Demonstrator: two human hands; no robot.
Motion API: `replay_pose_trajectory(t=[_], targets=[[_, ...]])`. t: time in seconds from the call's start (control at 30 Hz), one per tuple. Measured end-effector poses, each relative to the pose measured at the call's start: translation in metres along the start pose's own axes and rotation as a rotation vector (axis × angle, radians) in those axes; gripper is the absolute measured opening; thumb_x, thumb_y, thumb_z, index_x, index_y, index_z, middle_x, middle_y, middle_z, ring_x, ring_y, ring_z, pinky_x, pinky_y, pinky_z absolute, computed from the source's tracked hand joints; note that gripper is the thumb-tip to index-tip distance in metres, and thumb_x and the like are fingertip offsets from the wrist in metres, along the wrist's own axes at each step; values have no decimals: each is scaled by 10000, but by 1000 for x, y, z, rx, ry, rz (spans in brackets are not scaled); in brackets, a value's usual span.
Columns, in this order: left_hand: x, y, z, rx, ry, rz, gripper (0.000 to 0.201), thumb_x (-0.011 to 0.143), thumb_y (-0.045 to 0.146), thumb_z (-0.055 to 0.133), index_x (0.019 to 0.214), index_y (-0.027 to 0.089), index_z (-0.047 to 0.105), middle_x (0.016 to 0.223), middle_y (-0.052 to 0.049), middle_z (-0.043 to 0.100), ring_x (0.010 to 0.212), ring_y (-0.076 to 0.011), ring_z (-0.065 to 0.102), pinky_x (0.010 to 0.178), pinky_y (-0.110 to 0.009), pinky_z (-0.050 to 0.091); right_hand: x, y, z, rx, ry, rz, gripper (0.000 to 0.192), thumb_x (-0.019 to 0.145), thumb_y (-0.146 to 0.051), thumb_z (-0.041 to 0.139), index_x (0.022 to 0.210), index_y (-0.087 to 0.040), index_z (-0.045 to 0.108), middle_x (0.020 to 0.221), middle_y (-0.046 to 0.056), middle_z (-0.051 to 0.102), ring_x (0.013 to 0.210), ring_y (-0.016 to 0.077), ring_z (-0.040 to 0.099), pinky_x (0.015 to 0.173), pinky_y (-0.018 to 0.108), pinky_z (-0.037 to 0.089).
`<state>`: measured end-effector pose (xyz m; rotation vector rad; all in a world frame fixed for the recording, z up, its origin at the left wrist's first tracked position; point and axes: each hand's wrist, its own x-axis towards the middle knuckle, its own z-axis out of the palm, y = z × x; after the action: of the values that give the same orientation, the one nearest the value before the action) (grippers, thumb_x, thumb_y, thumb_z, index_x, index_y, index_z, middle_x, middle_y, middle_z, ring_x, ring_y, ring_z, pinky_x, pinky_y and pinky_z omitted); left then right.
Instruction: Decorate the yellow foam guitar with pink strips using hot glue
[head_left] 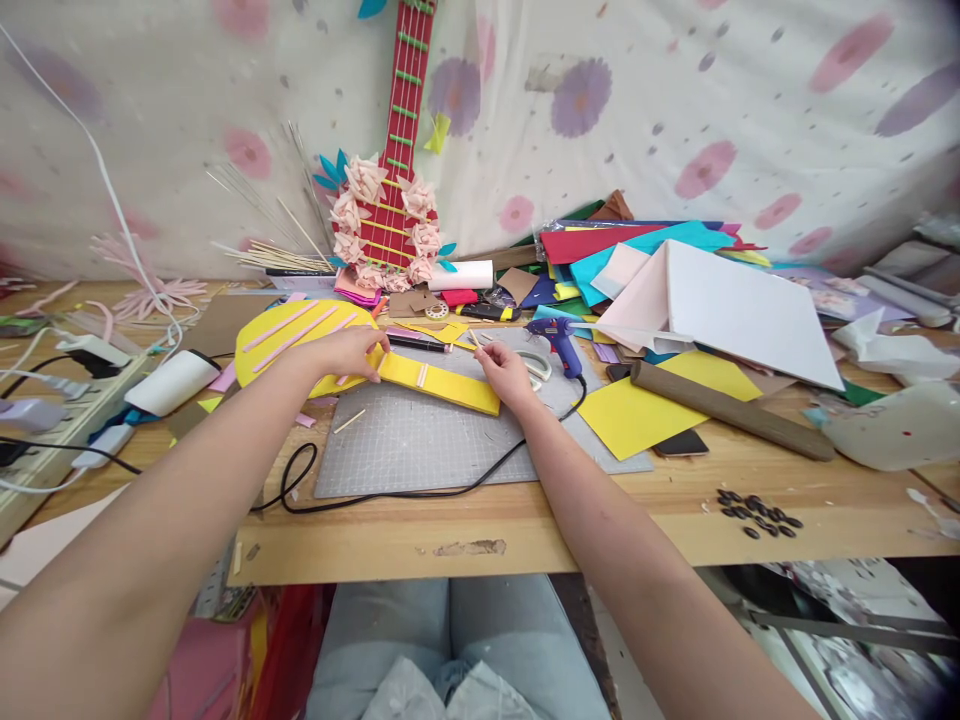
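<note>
A yellow craft guitar (457,391) lies across the grey cutting mat (405,455), with pink strips on its round body and a pale short stick across its neck. My left hand (349,357) is closed at the joint of body and neck, fingertips gripping the yellow edge. Near the neck's far end, my right hand (504,370) pinches a short wooden stick (474,338) between thumb and finger. Another short stick (349,421) rests on the mat. Just right of that hand are scissors (537,368) and a blue glue gun (559,345).
A red flower-trimmed guitar (390,210) leans on the curtain. Coloured sheets and a white board (750,310) fill the back right. A brown tube (731,410), black beads (757,513) and a power strip (52,430) also lie around. The black cord (420,494) crosses the mat.
</note>
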<state>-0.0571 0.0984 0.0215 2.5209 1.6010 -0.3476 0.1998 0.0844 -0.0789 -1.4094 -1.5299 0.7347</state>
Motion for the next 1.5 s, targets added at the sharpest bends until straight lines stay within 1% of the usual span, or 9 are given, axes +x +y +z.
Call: replay_pose_trajectory(t=[0.43, 0.6, 0.67, 0.73, 0.83, 0.97, 1.1, 1.27, 1.5], targets=[[0, 0, 0, -31, -8, -16, 585, 564, 383, 636, 1103, 183, 527, 963, -63, 572, 884, -238, 561, 696, -287, 403, 0, 0, 0, -9, -3, 4, 256, 760, -434, 471, 718, -197, 556, 585, -20, 482, 552, 121, 410, 534, 256, 275], [-4, 3, -3, -26, -6, -22, 647, 565, 402, 653, 1152, 177, 497, 1022, -77, 571, 949, -258, 548, 770, -313, 413, 0, 1, 0, -8, -4, -4, 266, 761, -447, 472, 713, -197, 549, 567, -27, 456, 542, 118, 400, 528, 258, 267], [-5, 7, -4, -14, 23, 14, 658, 565, 431, 661, 1153, 184, 496, 1099, -85, 552, 1035, -268, 511, 835, -325, 401, 0, 1, 0, -9, -6, -5, 270, 757, -454, 476, 710, -197, 544, 563, -29, 450, 539, 116, 396, 528, 258, 266], [-4, 13, -3, -10, 73, 88, 661, 564, 460, 668, 1147, 199, 499, 1194, -82, 513, 1122, -267, 455, 909, -332, 368, 0, 1, 0, -11, -8, 0, 270, 753, -458, 482, 711, -198, 543, 565, -30, 451, 536, 115, 392, 526, 257, 264], [1, 26, 1, -9, 124, 186, 623, 571, 474, 672, 1114, 211, 515, 1272, -71, 468, 1190, -260, 397, 979, -348, 316, -1, 0, 0, -10, -6, 10, 268, 753, -456, 484, 712, -198, 543, 567, -30, 454, 532, 113, 390, 524, 256, 264], [7, 42, 5, -5, 123, 208, 544, 584, 472, 673, 1034, 192, 550, 1226, -84, 502, 1178, -269, 406, 980, -367, 316, -2, -2, -2, -12, -4, 12, 259, 755, -445, 483, 709, -199, 546, 559, -29, 459, 536, 115, 399, 528, 255, 270], [10, 49, 7, 5, 108, 198, 532, 576, 455, 685, 1020, 191, 556, 1182, -88, 519, 1153, -274, 425, 972, -371, 324, -1, -3, -2, -12, -2, 2, 260, 755, -441, 483, 698, -196, 549, 552, -28, 464, 530, 113, 398, 520, 251, 271], [11, 49, 8, 13, 82, 181, 461, 600, 431, 668, 988, 197, 582, 1102, -80, 537, 1108, -269, 453, 954, -360, 335, 0, -2, -1, -6, -2, 1, 255, 755, -437, 487, 696, -197, 548, 554, -31, 468, 527, 110, 398, 518, 252, 269], [10, 39, 7, 8, 113, 211, 400, 625, 381, 620, 975, 195, 566, 1152, -65, 535, 1106, -250, 457, 942, -341, 341, 0, 1, 0, -9, 0, 10, 266, 758, -449, 485, 710, -195, 549, 554, -33, 466, 520, 107, 394, 506, 253, 257]])
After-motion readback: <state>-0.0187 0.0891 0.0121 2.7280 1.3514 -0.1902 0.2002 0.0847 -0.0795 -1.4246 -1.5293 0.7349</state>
